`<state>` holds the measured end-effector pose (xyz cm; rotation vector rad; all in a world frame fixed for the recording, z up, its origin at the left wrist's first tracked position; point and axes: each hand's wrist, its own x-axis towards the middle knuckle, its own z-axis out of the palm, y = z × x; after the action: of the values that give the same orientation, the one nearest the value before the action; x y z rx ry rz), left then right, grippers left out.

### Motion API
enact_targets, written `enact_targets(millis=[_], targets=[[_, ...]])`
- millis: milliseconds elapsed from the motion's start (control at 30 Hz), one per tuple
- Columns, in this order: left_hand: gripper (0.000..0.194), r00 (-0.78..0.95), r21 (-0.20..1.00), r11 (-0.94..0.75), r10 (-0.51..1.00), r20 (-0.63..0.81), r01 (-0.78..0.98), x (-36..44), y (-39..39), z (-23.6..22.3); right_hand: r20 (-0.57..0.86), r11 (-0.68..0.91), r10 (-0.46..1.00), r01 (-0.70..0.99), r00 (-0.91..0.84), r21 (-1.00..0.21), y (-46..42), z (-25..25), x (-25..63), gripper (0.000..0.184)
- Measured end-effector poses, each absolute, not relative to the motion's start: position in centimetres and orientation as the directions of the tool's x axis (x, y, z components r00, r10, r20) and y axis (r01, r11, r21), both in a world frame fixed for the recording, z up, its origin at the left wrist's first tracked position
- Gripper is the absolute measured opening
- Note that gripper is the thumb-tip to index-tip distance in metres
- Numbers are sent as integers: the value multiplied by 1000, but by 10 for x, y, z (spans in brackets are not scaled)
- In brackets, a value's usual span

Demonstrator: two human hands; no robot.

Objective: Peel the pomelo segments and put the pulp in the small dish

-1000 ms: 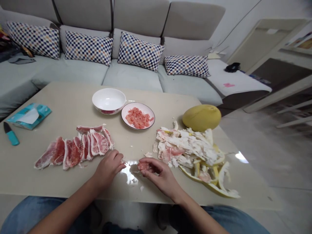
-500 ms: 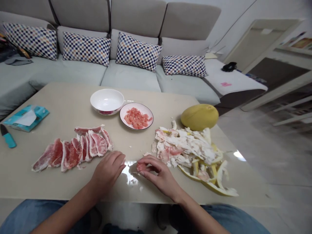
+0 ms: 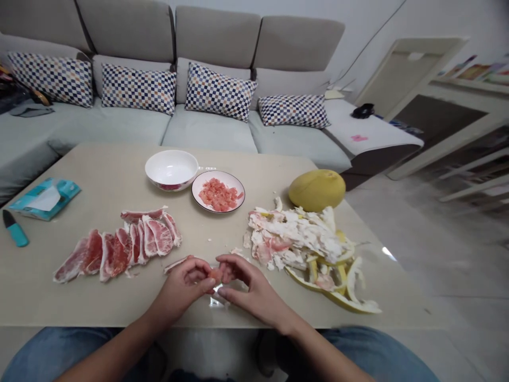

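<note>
Over the near part of the table, my left hand (image 3: 186,284) and my right hand (image 3: 248,289) meet at the fingertips. Between them is a small piece of pink pomelo flesh (image 3: 217,274), pinched from both sides and partly hidden by the fingers. A pomelo segment (image 3: 177,264) with pale skin shows just behind my left hand. Further left lies a row of pomelo segments (image 3: 133,244) with whitish membrane. Beyond my hands, a plate (image 3: 196,200) with a dark rim bears loose pink flesh (image 3: 220,195).
A white bowl (image 3: 172,168) stands beside the plate. To the right are a heap of white pith and membrane (image 3: 298,233), yellow peel (image 3: 342,302) and a whole pomelo (image 3: 317,190). Far left lie a tissue pack (image 3: 45,197) and a teal-handled knife (image 3: 16,231). A sofa (image 3: 207,130) runs behind.
My left hand has turned and come right to meet my right hand at the flesh piece. A segment has come into view behind my left hand. The camera view has shifted slightly.
</note>
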<state>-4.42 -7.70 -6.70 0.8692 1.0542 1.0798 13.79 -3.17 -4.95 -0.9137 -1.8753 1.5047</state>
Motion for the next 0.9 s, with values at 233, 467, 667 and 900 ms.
enact_targets(millis=[233, 467, 667, 900], targets=[[24, 187, 923, 294, 950, -252, -247, -45, -80, -67, -222, -188, 772, 119, -595, -975, -32, -54, 133, 27], [17, 140, 958, 229, 968, -207, -171, -47, -80, -75, -262, -211, 776, 155, -574, -965, -34, -54, 130, 23], [19, 207, 867, 394, 916, -343, -306, -45, -79, -68, -362, -436, 711, 26, -603, -899, -34, -60, 129, 26], [16, 206, 759, 454, 890, -406, -466, -47, -80, -61, -379, -563, 697, -138, -609, -815, -32, -62, 129, 25]])
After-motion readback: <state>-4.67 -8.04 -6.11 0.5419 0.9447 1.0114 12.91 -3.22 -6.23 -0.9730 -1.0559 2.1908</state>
